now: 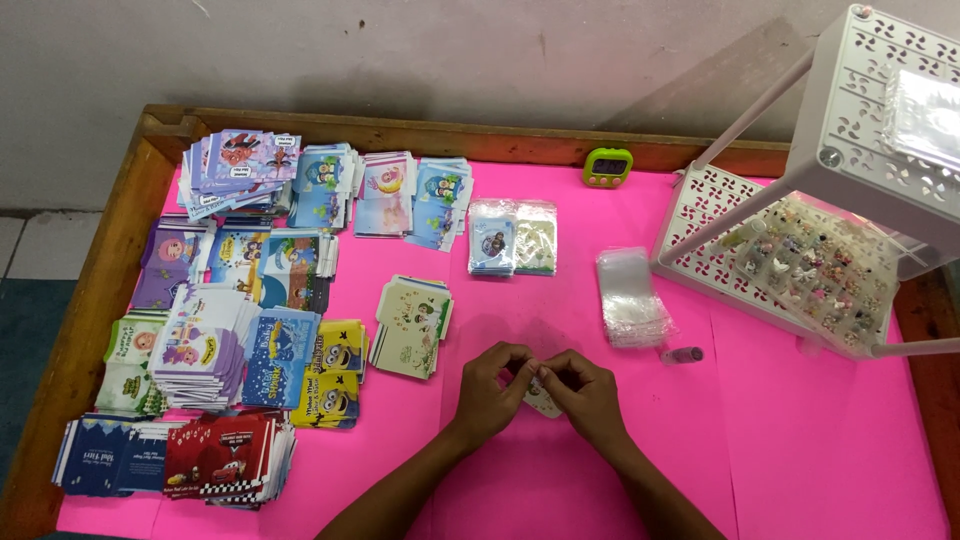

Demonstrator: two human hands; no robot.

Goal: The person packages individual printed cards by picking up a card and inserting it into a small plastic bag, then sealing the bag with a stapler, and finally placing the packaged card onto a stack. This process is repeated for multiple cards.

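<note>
left hand (488, 386): fingers pinched shut on small pale card (542, 398), near centre of pink table (780, 440)
right hand (585, 392): pinching same card from the right, fingertips touching the left hand's
card: low over table, mostly hidden by both hands
clear sleeves (630, 297): stack just far-right of hands
small vial (682, 354): right of hands, lying flat
cream card stack (412, 313): far-left of hands
printed card stacks (245, 300): left side
white rack (800, 250): far right
green timer (607, 166): far edge
</note>
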